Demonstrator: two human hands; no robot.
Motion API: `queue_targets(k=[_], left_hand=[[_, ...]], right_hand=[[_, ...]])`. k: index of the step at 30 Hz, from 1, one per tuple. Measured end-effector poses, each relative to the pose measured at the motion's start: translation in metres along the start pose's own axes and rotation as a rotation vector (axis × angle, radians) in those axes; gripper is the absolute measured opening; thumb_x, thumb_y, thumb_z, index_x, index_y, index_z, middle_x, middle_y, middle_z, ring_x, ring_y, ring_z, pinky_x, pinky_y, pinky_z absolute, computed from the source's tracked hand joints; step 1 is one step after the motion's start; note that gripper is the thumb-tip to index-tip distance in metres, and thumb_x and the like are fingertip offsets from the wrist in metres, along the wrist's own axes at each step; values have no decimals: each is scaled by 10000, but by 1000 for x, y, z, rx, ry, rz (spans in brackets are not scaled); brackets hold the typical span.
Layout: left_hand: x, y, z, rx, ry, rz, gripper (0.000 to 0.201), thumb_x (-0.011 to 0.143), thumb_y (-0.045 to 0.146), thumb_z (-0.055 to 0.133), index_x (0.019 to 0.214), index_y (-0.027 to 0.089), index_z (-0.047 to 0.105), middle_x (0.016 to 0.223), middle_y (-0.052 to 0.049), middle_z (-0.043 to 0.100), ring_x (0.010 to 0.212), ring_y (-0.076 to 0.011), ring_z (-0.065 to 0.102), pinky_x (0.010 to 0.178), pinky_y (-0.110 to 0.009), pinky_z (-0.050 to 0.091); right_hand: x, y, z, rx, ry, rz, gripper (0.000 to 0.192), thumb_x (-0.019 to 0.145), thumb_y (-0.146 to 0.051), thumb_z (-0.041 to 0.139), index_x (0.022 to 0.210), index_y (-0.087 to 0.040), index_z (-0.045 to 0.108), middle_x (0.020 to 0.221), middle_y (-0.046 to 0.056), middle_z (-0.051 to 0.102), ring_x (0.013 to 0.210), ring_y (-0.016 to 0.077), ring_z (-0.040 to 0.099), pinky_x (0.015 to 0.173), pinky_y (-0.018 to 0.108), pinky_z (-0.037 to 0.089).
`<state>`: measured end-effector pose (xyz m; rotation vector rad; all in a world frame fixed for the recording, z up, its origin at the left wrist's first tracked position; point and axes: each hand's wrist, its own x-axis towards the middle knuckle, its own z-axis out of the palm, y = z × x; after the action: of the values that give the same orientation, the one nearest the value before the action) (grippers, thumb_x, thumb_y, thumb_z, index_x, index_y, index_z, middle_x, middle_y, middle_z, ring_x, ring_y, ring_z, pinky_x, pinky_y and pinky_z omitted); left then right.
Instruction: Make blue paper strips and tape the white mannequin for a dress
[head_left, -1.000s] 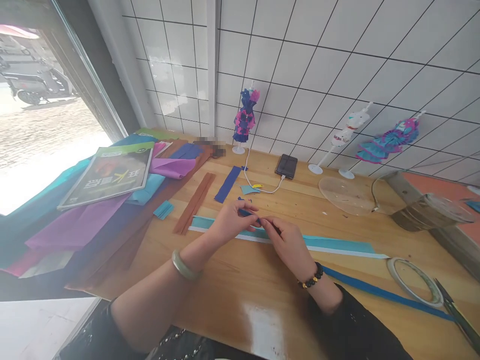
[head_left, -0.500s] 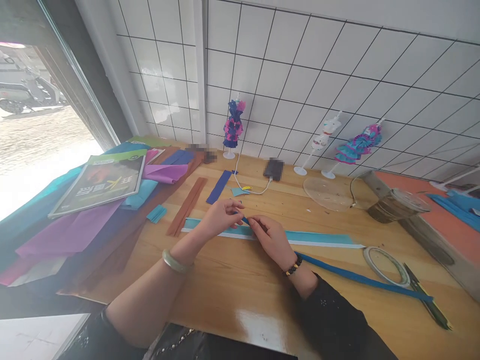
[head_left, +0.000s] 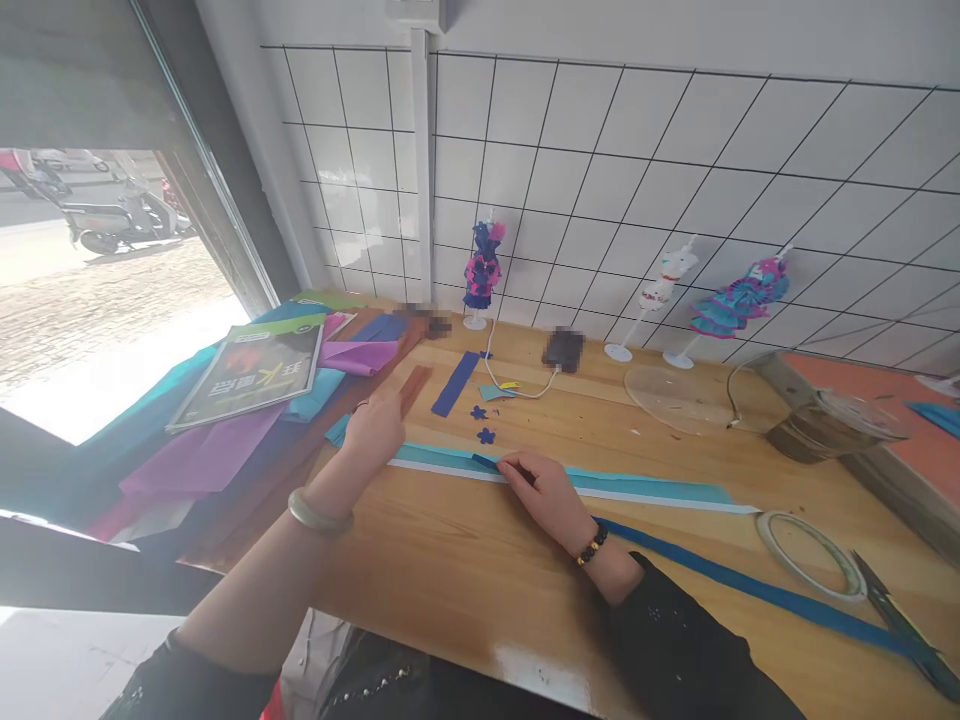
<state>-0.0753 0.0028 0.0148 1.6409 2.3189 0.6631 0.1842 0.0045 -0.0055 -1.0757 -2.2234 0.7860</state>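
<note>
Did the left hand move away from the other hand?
Yes. The left hand has gone left along the teal paper strip to its end, near the brown strips, away from the right hand.

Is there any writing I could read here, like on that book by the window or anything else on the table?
Book cover: large light characters, seen upside down and too blurred to read.
Phone and the small thing by the wall: blurred out, nothing readable.
No other writing is visible.
</note>
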Motion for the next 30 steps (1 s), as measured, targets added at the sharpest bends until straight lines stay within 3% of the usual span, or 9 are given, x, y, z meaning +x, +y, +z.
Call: queue_targets(k=[4, 9, 13, 16, 21, 25, 27, 30], left_hand=[[3, -16, -7, 143, 4, 6, 254, 660, 62, 478, 878, 154, 572, 876, -185, 585, 886, -359, 561, 743, -441, 396], [8, -27, -22, 265, 67, 30, 247, 711, 86, 432, 893, 123, 594, 952, -225, 550, 993, -388, 495, 787, -461, 370], [5, -22, -21, 232, 52, 223, 242, 778, 208, 428, 926, 189, 619, 985, -134, 578, 1024, -302, 485, 863, -393, 359], [-3, -17, -18, 131, -66, 369, 306, 823, 328, 373, 907, 191, 634, 925, -95, 613, 959, -259, 521, 823, -356, 392], [-10, -19, -20, -20, -332, 339, 369, 756, 499, 453, 856, 194, 635, 837, -56, 634, 819, -212, 576, 697, -297, 443], [-4, -22, -22, -42, -464, 286, 344, 635, 450, 596, 873, 203, 622, 893, -46, 616, 814, -203, 586, 626, -255, 467], [1, -22, -21, -39, -525, 239, 280, 656, 413, 567, 831, 201, 615, 832, -38, 612, 647, -176, 592, 471, -238, 443], [6, -23, -20, -48, -590, 193, 267, 703, 415, 502, 814, 193, 602, 704, -19, 592, 361, -115, 474, 293, -232, 331]], right_hand=[[-1, 1, 0, -14, -11, -12, 302, 878, -371, 399, 812, -190, 631, 840, 57, 672, 786, 179, 588, 725, 302, 437], [-2, 2, 0, -22, -14, -23, 293, 879, -350, 401, 804, -184, 632, 824, 55, 670, 770, 171, 588, 717, 290, 436], [-2, 5, 2, -35, -14, -40, 266, 879, -323, 407, 813, -190, 628, 811, 43, 662, 759, 162, 581, 707, 279, 429], [-3, 6, 2, -44, -28, -57, 246, 878, -303, 415, 807, -194, 623, 789, 34, 654, 744, 156, 575, 699, 271, 423], [-4, 3, 1, -43, -105, -108, 222, 874, -291, 429, 820, -204, 625, 800, 24, 654, 748, 144, 577, 693, 253, 414], [-4, -2, 1, -83, -183, -166, 247, 883, -297, 414, 838, -204, 639, 781, 30, 648, 726, 139, 572, 667, 242, 404], [-4, -5, 2, -118, -208, -189, 259, 887, -298, 409, 842, -204, 646, 757, 29, 641, 709, 135, 565, 657, 238, 398], [-5, -9, 3, -159, -227, -200, 257, 888, -291, 414, 849, -206, 654, 736, 24, 632, 702, 128, 559, 657, 234, 394]])
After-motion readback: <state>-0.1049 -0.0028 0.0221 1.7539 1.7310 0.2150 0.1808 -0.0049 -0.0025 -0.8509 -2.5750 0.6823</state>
